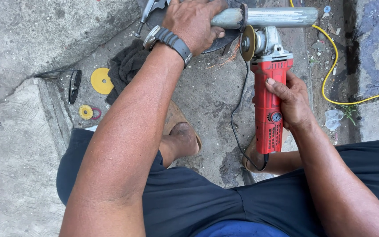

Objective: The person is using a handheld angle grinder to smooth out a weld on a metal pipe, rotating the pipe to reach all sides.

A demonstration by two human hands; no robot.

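My left hand [194, 19], with a dark wristwatch, grips a grey metal pipe [281, 16] lying across the top of the view. A red angle grinder [268, 105] is held around its body by my right hand [292, 101]. Its thin yellowish disc [247, 42] stands edge-on against the pipe just right of my left hand, and a few sparks trail down from the contact. The grinder's black cord [237, 114] loops down between my legs.
On the concrete ground to the left lie a dark rag [126, 66], a yellow disc [101, 80], a small yellow ring [85, 112] and dark glasses [73, 85]. A yellow cable [334, 70] curves at right. My sandalled feet [183, 136] rest below the pipe.
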